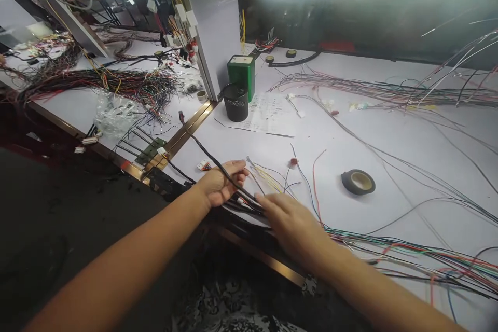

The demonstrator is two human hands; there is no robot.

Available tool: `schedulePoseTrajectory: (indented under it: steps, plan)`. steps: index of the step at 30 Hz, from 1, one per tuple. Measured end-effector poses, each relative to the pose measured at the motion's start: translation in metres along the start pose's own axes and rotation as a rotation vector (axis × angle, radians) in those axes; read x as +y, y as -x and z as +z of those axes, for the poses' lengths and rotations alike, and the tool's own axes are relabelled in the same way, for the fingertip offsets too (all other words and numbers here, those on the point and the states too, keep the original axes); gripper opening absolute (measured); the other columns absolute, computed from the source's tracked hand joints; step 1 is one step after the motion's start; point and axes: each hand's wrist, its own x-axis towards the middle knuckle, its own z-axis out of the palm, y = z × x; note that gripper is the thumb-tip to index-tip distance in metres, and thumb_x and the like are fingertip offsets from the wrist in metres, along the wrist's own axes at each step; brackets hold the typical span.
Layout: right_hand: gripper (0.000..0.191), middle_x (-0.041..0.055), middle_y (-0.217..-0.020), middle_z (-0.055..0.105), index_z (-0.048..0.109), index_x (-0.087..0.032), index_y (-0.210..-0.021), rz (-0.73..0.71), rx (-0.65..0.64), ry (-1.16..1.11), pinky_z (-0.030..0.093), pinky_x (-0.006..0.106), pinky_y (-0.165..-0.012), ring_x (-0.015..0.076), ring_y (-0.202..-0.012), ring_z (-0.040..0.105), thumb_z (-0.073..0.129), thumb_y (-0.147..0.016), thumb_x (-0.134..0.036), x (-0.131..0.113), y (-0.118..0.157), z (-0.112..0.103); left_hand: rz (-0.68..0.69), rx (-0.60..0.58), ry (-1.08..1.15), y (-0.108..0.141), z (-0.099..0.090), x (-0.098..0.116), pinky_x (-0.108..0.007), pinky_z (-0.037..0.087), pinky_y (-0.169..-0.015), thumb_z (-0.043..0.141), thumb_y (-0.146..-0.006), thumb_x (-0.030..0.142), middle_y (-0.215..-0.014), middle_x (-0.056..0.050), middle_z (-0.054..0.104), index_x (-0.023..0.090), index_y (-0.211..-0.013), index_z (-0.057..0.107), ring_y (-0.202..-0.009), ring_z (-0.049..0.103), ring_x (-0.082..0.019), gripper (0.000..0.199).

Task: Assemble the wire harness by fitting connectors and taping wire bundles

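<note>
The person's left hand (223,184) is palm up, its fingers loosely curled, with a long, slim black-sheathed cable (207,152) running across them; how firmly they press cannot be told. The cable lies at the near edge of the white tabletop (330,137), its dark connector end (181,117) pointing away. The right hand (291,220) covers the cable farther along, fingers together, undersides hidden, so a pinch cannot be confirmed. A black tape roll (347,183) sits to the right, well apart.
</note>
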Motion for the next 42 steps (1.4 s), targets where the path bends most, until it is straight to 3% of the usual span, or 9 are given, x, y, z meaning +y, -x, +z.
schedulePoseTrajectory:
  steps: [8, 13, 17, 21, 25, 29, 35, 40, 42]
  plan:
    - [0.071, 0.0104, -0.137, 0.050, 0.026, -0.020, -0.147, -0.036, 0.142, -0.006, 0.052, 0.043, -0.085, 0.0244, -0.103, 0.053, 0.045, -0.081, -0.004, 0.003, 0.027, 0.025, -0.075, -0.179, -0.102, -0.011, 0.011, 0.008, -0.018, 0.051, -0.060, 0.061, -0.085, 0.030, -0.094, -0.008, 0.067, 0.017, -0.105, 0.058, -0.063, 0.061, -0.008, 0.024]
    - [0.071, 0.0048, -0.136, 0.052, 0.027, -0.027, -0.147, 0.027, 0.150, -0.059, 0.052, 0.043, -0.084, 0.0239, -0.099, 0.053, 0.046, -0.083, -0.003, 0.009, 0.028, 0.028, -0.240, -0.083, -0.515, 0.026, -0.031, 0.033, -0.018, 0.047, -0.052, 0.065, -0.080, 0.039, -0.107, -0.015, 0.068, 0.013, -0.111, 0.061, -0.065, 0.064, -0.011, 0.040]
    - [0.058, 0.0106, -0.128, 0.056, 0.044, -0.020, -0.138, 0.022, 0.142, -0.014, 0.051, 0.041, -0.086, 0.0250, -0.103, 0.051, 0.053, -0.082, -0.007, 0.006, 0.025, 0.028, -0.425, -0.130, -0.840, 0.065, -0.056, 0.064, -0.020, 0.038, -0.040, 0.055, -0.084, 0.048, -0.076, -0.010, 0.071, 0.014, -0.098, 0.067, -0.048, 0.059, -0.013, 0.039]
    - [0.047, 0.0121, -0.101, 0.064, 0.053, -0.011, -0.129, -0.059, 0.092, 0.065, 0.054, 0.038, -0.078, 0.0238, -0.092, 0.055, 0.047, -0.083, -0.003, 0.001, 0.018, 0.021, 0.175, 0.063, -1.402, 0.088, -0.033, 0.051, -0.029, 0.052, -0.073, 0.053, -0.086, 0.045, -0.083, -0.006, 0.071, 0.019, -0.089, 0.070, -0.078, 0.065, -0.021, 0.031]
    - [0.047, 0.0141, -0.112, 0.062, 0.051, -0.010, -0.130, -0.051, 0.102, 0.057, 0.053, 0.040, -0.082, 0.0257, -0.100, 0.054, 0.050, -0.082, -0.008, 0.002, 0.027, 0.016, 0.673, -0.363, -1.623, 0.080, -0.009, -0.019, -0.046, 0.026, -0.112, 0.053, -0.087, 0.040, -0.133, -0.008, 0.056, 0.025, -0.131, 0.052, -0.124, 0.049, -0.028, 0.047]
    - [0.057, 0.0148, -0.126, 0.056, 0.049, -0.012, -0.133, 0.016, 0.086, 0.175, 0.046, 0.051, -0.091, 0.0312, -0.112, 0.049, 0.060, -0.076, -0.015, 0.009, 0.053, 0.014, 0.698, -0.468, -1.712, 0.064, -0.016, -0.067, -0.048, 0.011, -0.118, 0.050, -0.089, 0.044, -0.150, -0.009, 0.032, 0.023, -0.147, 0.024, -0.138, 0.031, -0.027, 0.067]
    - [0.047, 0.0157, -0.126, 0.056, 0.052, -0.009, -0.129, 0.024, 0.101, 0.230, 0.042, 0.048, -0.093, 0.0311, -0.112, 0.047, 0.060, -0.085, -0.022, 0.013, 0.065, 0.016, 0.623, -0.584, -1.668, 0.061, -0.026, -0.044, -0.043, 0.020, -0.116, 0.046, -0.092, 0.039, -0.146, -0.006, 0.040, 0.024, -0.143, 0.034, -0.137, 0.033, -0.021, 0.055]
    - [0.040, 0.0123, -0.124, 0.058, 0.053, -0.012, -0.129, 0.028, 0.116, 0.247, 0.039, 0.045, -0.095, 0.0279, -0.113, 0.048, 0.045, -0.091, -0.009, 0.014, 0.063, 0.018, 0.732, 0.085, -1.641, 0.046, -0.033, -0.013, -0.044, 0.036, -0.105, 0.051, -0.089, 0.030, -0.122, -0.008, 0.059, 0.023, -0.121, 0.058, -0.119, 0.049, -0.024, 0.033]
    - [0.039, 0.0114, -0.124, 0.058, 0.054, -0.013, -0.129, 0.049, 0.117, 0.248, 0.039, 0.045, -0.096, 0.0272, -0.112, 0.048, 0.045, -0.091, -0.008, 0.014, 0.063, 0.019, 0.670, 0.171, -1.738, 0.037, -0.035, 0.000, -0.051, 0.030, -0.105, 0.055, -0.086, 0.031, -0.112, -0.008, 0.062, 0.022, -0.103, 0.066, -0.113, 0.050, -0.027, 0.022]
